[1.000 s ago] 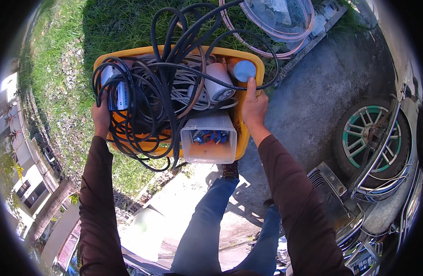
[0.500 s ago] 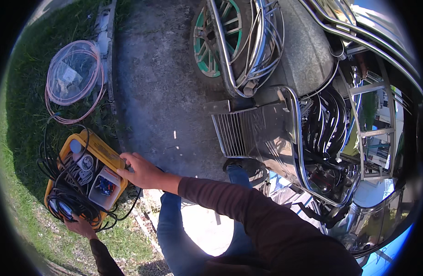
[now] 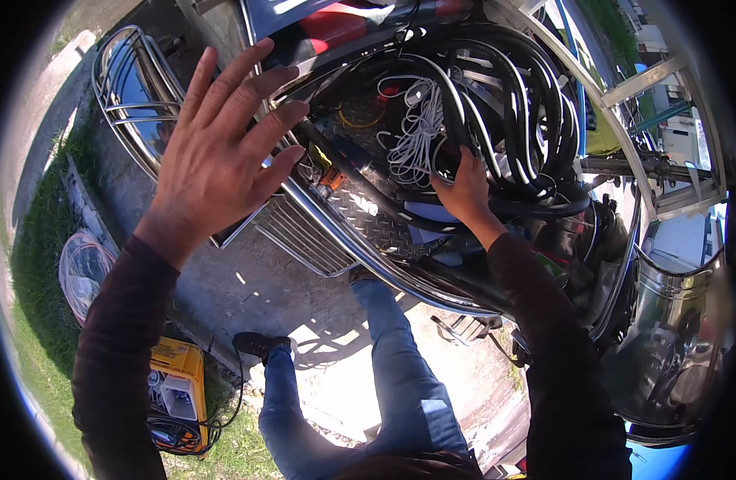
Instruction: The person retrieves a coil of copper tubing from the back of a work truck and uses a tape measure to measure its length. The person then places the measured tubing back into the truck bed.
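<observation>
We see one thing that counts as a package: a yellow case (image 3: 178, 382) lying on the grass at the lower left, boxy, with black cables (image 3: 184, 436) spilling over its near edge and a small white box (image 3: 178, 396) set inside it. We can make out no labels, signs or screens clearly anywhere else in the view.

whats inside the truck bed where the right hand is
The right hand rests among thick black hoses, beside a bundle of white cord, on a metal floor plate. What lies under the hoses is covered.
</observation>
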Tool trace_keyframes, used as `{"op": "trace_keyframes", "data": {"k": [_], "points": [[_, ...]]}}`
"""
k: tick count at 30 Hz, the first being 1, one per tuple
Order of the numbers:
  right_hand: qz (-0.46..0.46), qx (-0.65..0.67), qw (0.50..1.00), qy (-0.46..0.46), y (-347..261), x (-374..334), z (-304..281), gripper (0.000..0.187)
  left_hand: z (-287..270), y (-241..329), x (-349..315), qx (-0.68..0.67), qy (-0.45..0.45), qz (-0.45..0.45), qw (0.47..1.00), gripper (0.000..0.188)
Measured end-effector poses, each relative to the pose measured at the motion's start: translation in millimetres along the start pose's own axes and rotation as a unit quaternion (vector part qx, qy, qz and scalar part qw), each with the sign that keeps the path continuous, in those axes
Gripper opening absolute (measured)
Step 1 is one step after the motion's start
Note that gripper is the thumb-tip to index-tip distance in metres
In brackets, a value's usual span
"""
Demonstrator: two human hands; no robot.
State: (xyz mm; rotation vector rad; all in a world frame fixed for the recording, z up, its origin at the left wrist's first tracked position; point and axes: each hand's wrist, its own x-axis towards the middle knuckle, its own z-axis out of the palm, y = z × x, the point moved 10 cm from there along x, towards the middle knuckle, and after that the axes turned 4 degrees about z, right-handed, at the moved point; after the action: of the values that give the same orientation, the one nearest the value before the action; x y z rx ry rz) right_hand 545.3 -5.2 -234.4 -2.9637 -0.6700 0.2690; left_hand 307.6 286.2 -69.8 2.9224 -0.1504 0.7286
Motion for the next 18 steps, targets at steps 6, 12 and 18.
{"op": "trace_keyframes", "data": {"k": [6,12,18], "points": [[-0.023,-0.057,0.994,0.087,129.7,93.4,3.2,0.113,66.9,-76.7,53.0,0.131,-0.471,0.098,0.867,0.061],[0.094,0.155,0.981,0.065,235.2,156.0,-34.5,0.077,106.7,-80.8,64.4,0.118,-0.607,0.197,0.761,0.043],[-0.013,-0.127,0.839,-0.529,258.0,68.7,46.8,0.125,106.8,-85.4,58.2,0.082,-0.631,0.183,0.749,0.040]]}}
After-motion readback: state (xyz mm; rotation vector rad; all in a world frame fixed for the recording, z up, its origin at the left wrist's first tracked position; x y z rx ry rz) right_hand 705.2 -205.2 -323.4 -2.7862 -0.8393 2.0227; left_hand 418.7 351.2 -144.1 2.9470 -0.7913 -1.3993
